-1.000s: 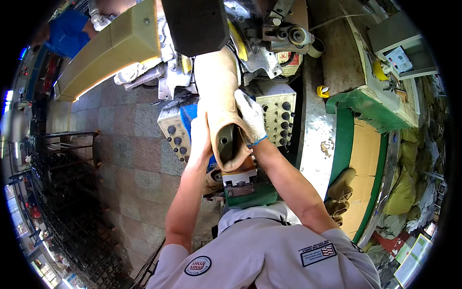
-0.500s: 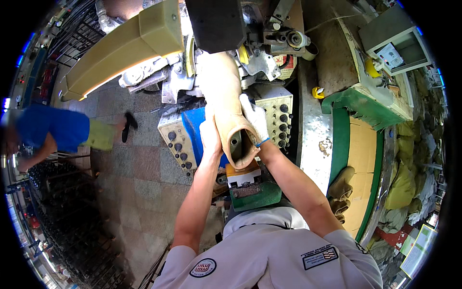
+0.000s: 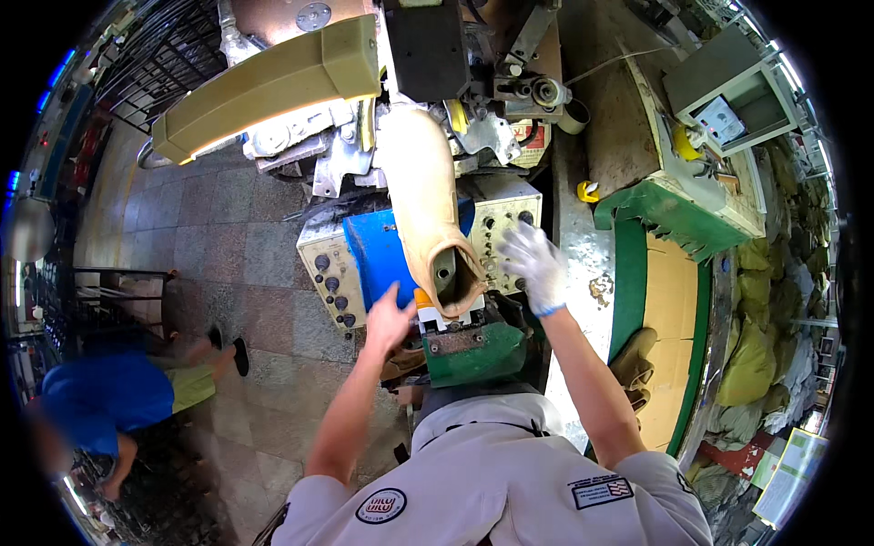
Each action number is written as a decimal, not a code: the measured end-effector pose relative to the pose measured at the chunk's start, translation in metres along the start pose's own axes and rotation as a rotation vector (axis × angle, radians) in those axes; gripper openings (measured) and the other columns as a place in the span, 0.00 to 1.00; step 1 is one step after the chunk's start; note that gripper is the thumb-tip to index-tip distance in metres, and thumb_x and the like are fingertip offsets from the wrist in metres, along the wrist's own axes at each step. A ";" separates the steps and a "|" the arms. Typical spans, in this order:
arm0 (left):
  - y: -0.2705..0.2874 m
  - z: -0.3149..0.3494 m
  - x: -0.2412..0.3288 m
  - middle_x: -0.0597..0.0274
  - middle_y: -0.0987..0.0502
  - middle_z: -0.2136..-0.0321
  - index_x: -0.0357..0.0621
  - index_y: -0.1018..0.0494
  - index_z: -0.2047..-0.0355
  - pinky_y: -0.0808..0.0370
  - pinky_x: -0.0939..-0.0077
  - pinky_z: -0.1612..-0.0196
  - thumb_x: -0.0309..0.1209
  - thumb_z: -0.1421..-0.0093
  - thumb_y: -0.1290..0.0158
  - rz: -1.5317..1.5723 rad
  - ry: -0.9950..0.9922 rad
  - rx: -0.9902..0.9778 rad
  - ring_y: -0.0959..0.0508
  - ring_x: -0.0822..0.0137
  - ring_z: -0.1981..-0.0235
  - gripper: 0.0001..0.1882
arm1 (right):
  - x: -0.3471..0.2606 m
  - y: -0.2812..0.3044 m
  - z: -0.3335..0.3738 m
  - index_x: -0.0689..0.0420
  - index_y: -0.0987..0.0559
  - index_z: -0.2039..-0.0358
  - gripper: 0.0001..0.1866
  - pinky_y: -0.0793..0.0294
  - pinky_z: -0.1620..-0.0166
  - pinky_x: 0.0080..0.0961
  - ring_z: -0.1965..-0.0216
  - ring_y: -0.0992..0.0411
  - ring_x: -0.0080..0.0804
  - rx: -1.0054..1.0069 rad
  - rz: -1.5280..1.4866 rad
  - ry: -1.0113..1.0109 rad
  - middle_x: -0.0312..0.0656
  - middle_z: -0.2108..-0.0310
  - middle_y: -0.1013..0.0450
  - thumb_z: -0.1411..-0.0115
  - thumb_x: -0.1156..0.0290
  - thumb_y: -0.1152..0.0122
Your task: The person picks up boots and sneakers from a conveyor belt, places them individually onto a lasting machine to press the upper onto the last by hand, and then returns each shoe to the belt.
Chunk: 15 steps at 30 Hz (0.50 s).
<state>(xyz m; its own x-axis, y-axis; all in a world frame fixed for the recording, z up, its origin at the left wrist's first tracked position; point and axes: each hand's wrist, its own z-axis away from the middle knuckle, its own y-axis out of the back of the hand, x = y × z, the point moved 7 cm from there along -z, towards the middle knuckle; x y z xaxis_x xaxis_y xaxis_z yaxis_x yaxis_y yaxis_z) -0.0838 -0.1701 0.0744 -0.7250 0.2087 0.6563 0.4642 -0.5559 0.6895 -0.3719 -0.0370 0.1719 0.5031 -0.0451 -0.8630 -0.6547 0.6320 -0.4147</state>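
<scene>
A tan boot upper sits on the machine, its open top toward me and a metal last showing inside. My left hand, bare, is just left of the boot's opening, beside an orange and white part. Its index finger points forward, and I see nothing held in it. To the right of the boot, my right hand wears a white glove. Its fingers are spread and empty, over the edge of a control box with black knobs. Neither hand is on the boot.
A beige lamp arm crosses at upper left. A second knobbed box and a blue panel flank the boot. Tan boot pieces lie on cardboard at right. A person in a blue shirt is at lower left.
Both hands have let go of the boot upper and moved apart: the left downward, the right out to the right. The boot stays on the machine. The other person has moved lower in view.
</scene>
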 end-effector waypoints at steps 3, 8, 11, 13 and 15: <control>-0.049 0.031 -0.050 0.36 0.19 0.52 0.41 0.26 0.40 0.23 0.57 0.47 0.50 0.45 0.36 0.113 0.221 -0.487 0.19 0.42 0.49 0.37 | 0.005 0.062 0.039 0.68 0.32 0.37 0.27 0.15 0.57 0.40 0.51 0.20 0.48 0.142 -0.205 -0.045 0.56 0.47 0.23 0.27 0.60 0.49; -0.023 0.046 -0.004 0.38 0.17 0.59 0.37 0.18 0.57 0.18 0.54 0.53 0.42 0.48 0.35 -0.428 0.101 -0.568 0.16 0.46 0.55 0.23 | -0.001 0.082 0.090 0.68 0.29 0.39 0.27 0.16 0.61 0.36 0.56 0.19 0.45 0.347 0.036 -0.128 0.54 0.50 0.22 0.29 0.60 0.42; -0.024 0.045 -0.024 0.39 0.17 0.63 0.36 0.17 0.67 0.18 0.52 0.54 0.36 0.47 0.39 -0.459 0.045 -0.341 0.16 0.44 0.58 0.14 | -0.001 0.075 0.093 0.67 0.30 0.39 0.28 0.17 0.59 0.39 0.55 0.19 0.45 0.295 0.036 -0.156 0.54 0.49 0.22 0.30 0.59 0.41; -0.010 0.054 -0.021 0.38 0.18 0.67 0.35 0.19 0.73 0.19 0.49 0.57 0.31 0.47 0.42 -0.418 -0.024 -0.275 0.17 0.40 0.62 0.10 | 0.002 0.077 0.092 0.68 0.31 0.37 0.30 0.17 0.57 0.40 0.54 0.19 0.46 0.275 0.018 -0.167 0.53 0.47 0.23 0.31 0.58 0.40; 0.010 0.074 -0.026 0.37 0.19 0.68 0.35 0.18 0.71 0.21 0.50 0.61 0.27 0.47 0.43 -0.385 -0.059 -0.197 0.18 0.38 0.65 0.08 | -0.006 0.074 0.091 0.67 0.29 0.38 0.28 0.17 0.58 0.38 0.55 0.19 0.44 0.233 -0.001 -0.149 0.52 0.50 0.21 0.30 0.61 0.41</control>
<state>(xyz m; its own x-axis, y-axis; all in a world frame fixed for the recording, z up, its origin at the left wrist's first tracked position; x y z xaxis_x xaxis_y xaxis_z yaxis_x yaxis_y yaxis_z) -0.0231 -0.1215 0.0868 -0.7932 0.4732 0.3834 0.0557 -0.5706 0.8193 -0.3719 0.0811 0.1724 0.5925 0.0570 -0.8035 -0.5151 0.7937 -0.3235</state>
